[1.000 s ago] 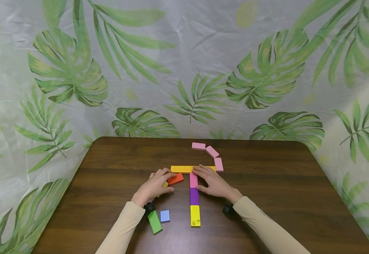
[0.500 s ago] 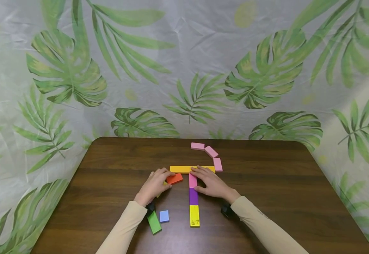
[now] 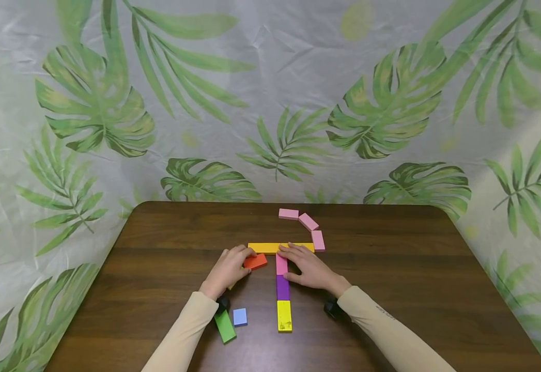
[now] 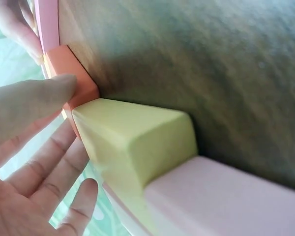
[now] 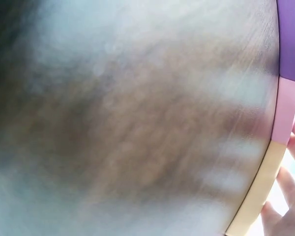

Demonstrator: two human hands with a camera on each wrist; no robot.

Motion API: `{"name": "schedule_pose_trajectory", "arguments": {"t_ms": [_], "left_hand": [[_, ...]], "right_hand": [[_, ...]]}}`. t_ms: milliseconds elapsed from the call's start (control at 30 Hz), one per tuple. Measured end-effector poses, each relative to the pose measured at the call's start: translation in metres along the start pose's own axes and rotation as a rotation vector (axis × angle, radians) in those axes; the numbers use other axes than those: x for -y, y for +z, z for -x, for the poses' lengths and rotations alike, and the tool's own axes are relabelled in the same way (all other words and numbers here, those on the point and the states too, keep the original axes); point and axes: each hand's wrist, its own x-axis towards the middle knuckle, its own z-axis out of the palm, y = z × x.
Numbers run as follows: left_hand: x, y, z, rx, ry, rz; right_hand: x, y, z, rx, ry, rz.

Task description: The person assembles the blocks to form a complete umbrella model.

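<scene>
My left hand [image 3: 227,268] pinches a red-orange block [image 3: 256,261] between thumb and fingers at its left end. In the left wrist view, a yellow block [image 4: 137,123] adjoins that block, and a pale pink block [image 4: 226,201] adjoins the yellow one; the hand mostly covers both in the head view. My right hand [image 3: 311,266] lies with extended fingers over a long orange-yellow bar [image 3: 263,248]. Its thumb reaches the line below the bar, where a pink block [image 3: 281,264] meets a purple block [image 3: 282,287]. A bright yellow block [image 3: 284,316] ends that line.
Three pink blocks [image 3: 308,221] curve away from the bar's right end toward the table's far edge. A green block [image 3: 225,326] lies below the left wrist, beside a small blue block [image 3: 240,316]. The dark wooden table [image 3: 391,248] backs onto a leaf-print cloth [image 3: 270,77].
My left thumb has drawn up closer to the red-orange block, and the left wrist has shifted slightly right. My right hand keeps its place on the blocks. The whole head view has drifted slightly.
</scene>
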Motion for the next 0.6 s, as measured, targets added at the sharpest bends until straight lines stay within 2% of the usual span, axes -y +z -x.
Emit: {"name": "schedule_pose_trajectory", "arguments": {"t_ms": [267,433,600], "left_hand": [[0.002,-0.002,0.000,0.013,-0.029,0.100],[0.004,-0.010,-0.001,-0.005,0.003,0.171],[0.006,-0.015,-0.007,-0.040,0.014,0.186]], "right_hand": [[-0.001,0.001,-0.001,0.006,0.007,0.002],[-0.001,0.001,0.000,0.004,0.003,-0.007],[-0.002,0.000,0.000,0.001,-0.001,-0.015]]}}
